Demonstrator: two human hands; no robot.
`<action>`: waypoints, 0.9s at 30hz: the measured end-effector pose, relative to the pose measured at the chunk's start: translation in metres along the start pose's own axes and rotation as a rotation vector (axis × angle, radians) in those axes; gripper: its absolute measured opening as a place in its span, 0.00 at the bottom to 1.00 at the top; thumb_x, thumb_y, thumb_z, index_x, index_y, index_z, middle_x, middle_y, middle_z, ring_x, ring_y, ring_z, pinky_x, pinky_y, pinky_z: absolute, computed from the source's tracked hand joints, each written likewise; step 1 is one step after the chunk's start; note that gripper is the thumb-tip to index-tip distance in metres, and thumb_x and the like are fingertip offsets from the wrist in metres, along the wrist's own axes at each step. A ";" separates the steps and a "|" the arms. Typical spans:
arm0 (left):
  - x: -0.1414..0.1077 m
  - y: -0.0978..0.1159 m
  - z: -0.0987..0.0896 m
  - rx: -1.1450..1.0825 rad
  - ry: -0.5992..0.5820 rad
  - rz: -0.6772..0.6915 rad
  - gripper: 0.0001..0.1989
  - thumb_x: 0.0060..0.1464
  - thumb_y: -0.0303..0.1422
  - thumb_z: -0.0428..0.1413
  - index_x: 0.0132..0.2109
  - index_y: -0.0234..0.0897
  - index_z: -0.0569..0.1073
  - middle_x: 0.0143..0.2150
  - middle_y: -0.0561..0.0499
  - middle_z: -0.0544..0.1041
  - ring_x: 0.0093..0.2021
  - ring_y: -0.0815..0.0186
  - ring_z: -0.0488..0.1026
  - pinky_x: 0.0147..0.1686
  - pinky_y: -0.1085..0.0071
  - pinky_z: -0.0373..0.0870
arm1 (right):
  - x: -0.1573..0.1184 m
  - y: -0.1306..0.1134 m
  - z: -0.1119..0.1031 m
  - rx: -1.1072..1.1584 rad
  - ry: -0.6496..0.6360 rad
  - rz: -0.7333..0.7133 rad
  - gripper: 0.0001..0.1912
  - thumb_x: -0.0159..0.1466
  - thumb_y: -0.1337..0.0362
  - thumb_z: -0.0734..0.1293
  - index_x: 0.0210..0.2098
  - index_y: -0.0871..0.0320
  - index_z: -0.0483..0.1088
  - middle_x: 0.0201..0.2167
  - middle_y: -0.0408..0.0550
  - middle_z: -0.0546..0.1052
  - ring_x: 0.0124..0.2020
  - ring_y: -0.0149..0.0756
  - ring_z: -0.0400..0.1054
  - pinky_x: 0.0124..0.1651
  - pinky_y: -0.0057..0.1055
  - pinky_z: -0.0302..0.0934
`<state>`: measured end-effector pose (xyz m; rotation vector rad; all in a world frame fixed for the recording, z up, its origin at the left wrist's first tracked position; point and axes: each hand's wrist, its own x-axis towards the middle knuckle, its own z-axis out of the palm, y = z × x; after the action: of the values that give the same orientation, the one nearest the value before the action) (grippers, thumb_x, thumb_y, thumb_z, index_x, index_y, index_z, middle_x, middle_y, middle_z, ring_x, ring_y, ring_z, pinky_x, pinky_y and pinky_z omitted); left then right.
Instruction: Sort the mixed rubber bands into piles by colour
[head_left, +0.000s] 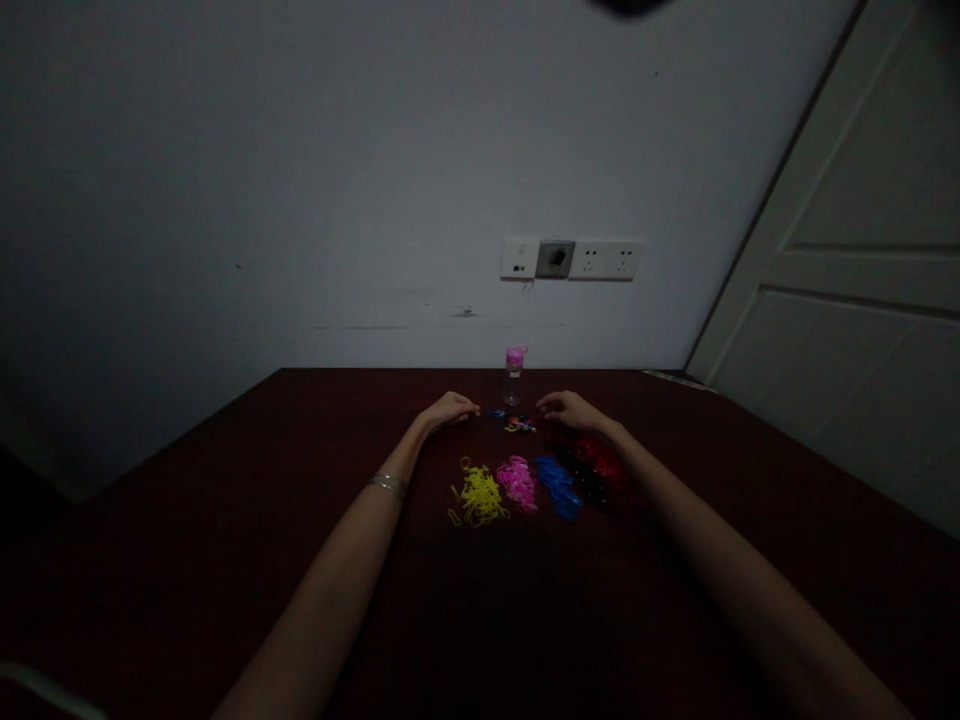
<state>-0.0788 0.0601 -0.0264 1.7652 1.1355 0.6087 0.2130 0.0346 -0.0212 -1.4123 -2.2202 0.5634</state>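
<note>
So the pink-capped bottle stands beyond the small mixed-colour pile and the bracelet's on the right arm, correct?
No, the head view shows the bracelet on the left arm; the pink-capped bottle does stand beyond the small mixed-colour pile.

I see five loose heaps, left to right: yellow bands (481,495), pink bands (517,485), blue bands (558,488), black bits (589,478), red bits (602,463); a small multicoloured pile (520,425) lies farther off.

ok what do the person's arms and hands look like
The left arm and right arm are bare, no sleeves in view. A silvery bracelet circles the left one; none shows on the right. Left hand and right hand are ungloved.
</note>
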 end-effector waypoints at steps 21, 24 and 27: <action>0.001 0.000 -0.002 0.038 -0.030 0.014 0.17 0.44 0.43 0.53 0.31 0.30 0.73 0.14 0.58 0.59 0.14 0.78 0.49 0.15 0.77 0.42 | -0.015 -0.007 -0.045 0.083 -0.293 0.088 0.16 0.46 0.73 0.59 0.34 0.65 0.70 0.26 0.48 0.73 0.25 0.30 0.64 0.28 0.25 0.57; 0.001 -0.001 -0.002 0.060 -0.017 0.021 0.17 0.44 0.42 0.53 0.32 0.30 0.73 0.14 0.58 0.59 0.14 0.78 0.49 0.15 0.77 0.42 | -0.024 -0.007 -0.057 0.082 -0.382 0.168 0.16 0.44 0.73 0.60 0.33 0.64 0.70 0.25 0.47 0.72 0.24 0.29 0.63 0.25 0.24 0.56; 0.003 -0.002 0.001 0.080 0.008 0.022 0.17 0.44 0.42 0.53 0.32 0.30 0.74 0.14 0.58 0.60 0.14 0.78 0.49 0.15 0.77 0.42 | -0.029 -0.002 -0.062 0.049 -0.435 0.265 0.16 0.43 0.73 0.60 0.32 0.63 0.71 0.23 0.45 0.72 0.22 0.28 0.62 0.23 0.24 0.55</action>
<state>-0.0775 0.0625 -0.0285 1.8469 1.1615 0.5909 0.2579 0.0131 0.0265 -1.6997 -2.3261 1.0992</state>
